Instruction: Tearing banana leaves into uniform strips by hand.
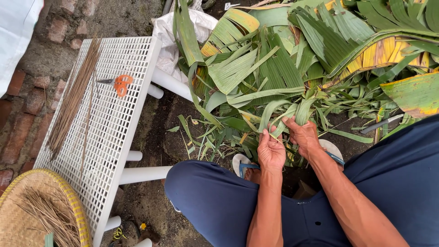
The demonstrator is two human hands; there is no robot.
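green leaf strips [283,116], orange scissors [121,84], white grid rack [119,123]

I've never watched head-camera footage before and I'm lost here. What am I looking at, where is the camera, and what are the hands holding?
This is one picture from a camera worn on a person's head, looking down past their knees. No machine here: just two bare hands. The left hand and right hand together grip a strip of green leaf drawn from a big pile of banana leaves on the ground. To the left stands a white slatted rack carrying a bundle of thin brown sticks and orange-handled scissors. A woven tray with more sticks sits at the bottom left corner.
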